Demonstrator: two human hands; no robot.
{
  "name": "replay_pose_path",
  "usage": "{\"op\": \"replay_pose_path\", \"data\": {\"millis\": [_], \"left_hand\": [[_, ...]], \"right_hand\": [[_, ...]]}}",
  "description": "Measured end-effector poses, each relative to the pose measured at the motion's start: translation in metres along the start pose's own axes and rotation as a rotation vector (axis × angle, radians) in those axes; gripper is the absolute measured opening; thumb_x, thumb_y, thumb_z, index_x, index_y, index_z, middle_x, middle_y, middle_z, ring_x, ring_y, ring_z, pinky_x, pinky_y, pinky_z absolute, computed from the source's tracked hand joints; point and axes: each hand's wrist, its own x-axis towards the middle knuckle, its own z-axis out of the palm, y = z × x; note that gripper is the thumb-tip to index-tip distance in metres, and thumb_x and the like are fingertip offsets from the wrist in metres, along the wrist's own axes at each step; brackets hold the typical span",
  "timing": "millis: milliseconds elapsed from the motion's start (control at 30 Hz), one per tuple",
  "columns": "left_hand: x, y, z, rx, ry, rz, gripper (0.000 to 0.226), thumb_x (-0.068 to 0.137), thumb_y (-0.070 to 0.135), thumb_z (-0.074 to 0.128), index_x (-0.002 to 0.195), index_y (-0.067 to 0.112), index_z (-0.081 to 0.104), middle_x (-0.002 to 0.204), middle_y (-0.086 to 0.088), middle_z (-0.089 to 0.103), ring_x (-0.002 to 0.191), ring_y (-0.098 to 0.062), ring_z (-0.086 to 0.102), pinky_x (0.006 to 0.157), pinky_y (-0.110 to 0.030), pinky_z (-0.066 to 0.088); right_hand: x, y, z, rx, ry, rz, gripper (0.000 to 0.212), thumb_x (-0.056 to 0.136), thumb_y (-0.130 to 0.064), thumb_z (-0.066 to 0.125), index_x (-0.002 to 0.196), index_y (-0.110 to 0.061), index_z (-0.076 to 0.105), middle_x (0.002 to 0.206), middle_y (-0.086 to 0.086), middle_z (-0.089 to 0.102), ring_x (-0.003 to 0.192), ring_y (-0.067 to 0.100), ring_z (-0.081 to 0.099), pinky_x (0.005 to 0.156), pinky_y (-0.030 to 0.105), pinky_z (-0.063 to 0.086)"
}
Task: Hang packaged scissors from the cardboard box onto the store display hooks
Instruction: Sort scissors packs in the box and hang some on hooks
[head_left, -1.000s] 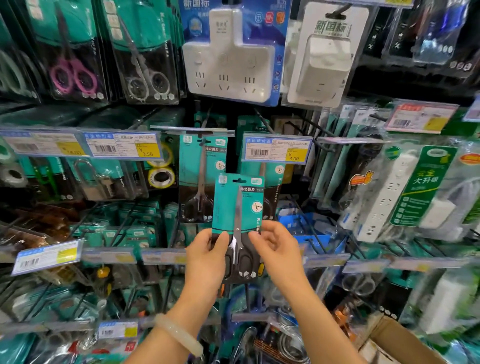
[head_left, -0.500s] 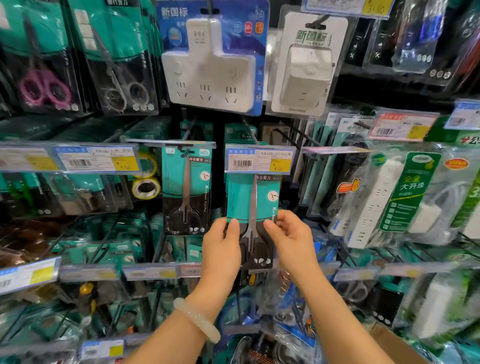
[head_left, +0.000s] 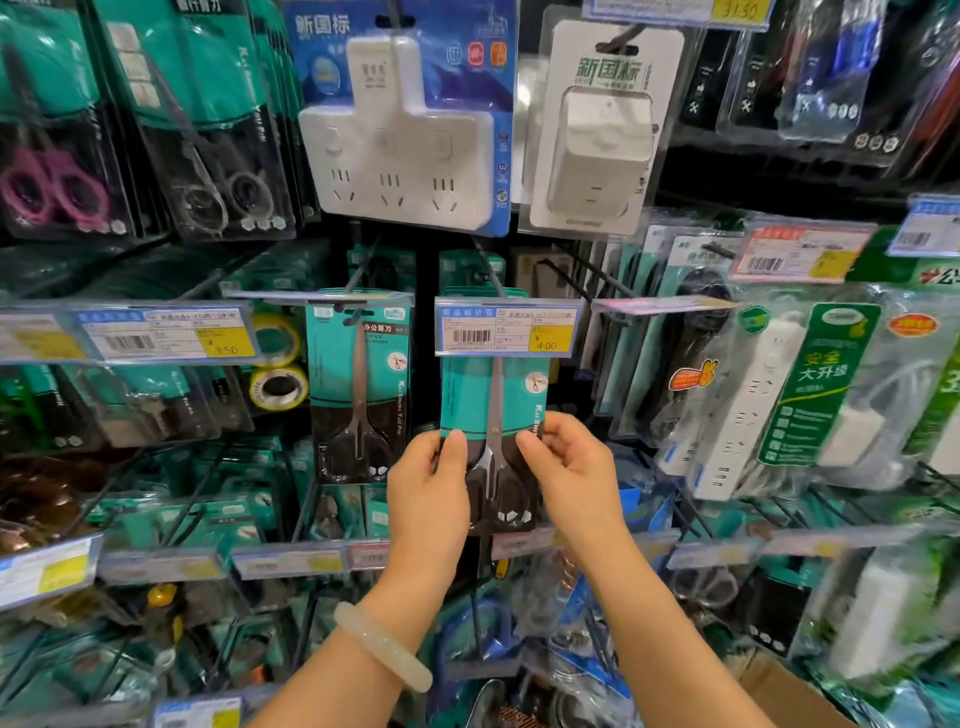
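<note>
We see our two forearms bare from wrist to elbow, with no sleeves showing on either. Our left hand (head_left: 428, 506) has a pale, milky, smooth bangle (head_left: 382, 646) round the wrist at about seven o'clock in the view. Our right hand (head_left: 576, 480) wears no ring, watch or band that we can see.

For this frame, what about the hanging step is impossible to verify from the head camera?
- Top of the scissors pack: the price tag covers it, so the hang hole and hook are hidden.
- Cardboard box: cut off by the bottom edge; contents unseen.
- Left hand and right hand: fingers behind the pack are hidden.
- Lower shelf labels: blurred, unreadable.
</note>
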Motion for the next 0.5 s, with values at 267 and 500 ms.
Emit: {"op": "replay_pose_path", "data": {"millis": [267, 500], "left_hand": [[0.007, -0.007, 0.0, 0.022, 0.002, -0.001, 0.031, 0.097, 0.02, 0.049, 0.081, -0.007, 0.053, 0.07, -0.013, 0.048, 0.064, -0.019, 0.044, 0.061, -0.033, 0.038], [0.037, -0.011, -0.002, 0.399, -0.027, 0.115, 0.037, 0.097, 0.023, 0.048, 0.065, 0.005, 0.045, 0.063, -0.008, 0.043, 0.063, -0.021, 0.037, 0.056, -0.032, 0.025]], "right_hand": [[0.006, 0.009, 0.003, -0.014, 0.023, 0.031, 0.018, 0.092, -0.007, 0.056, 0.094, -0.024, 0.062, 0.1, 0.008, 0.07, 0.096, 0.025, 0.066, 0.088, 0.041, 0.054], [0.025, 0.01, 0.007, -0.203, 0.08, 0.019, 0.005, 0.092, -0.012, 0.056, 0.094, -0.016, 0.058, 0.072, -0.006, 0.056, 0.064, 0.006, 0.05, 0.056, 0.009, 0.041]]}}
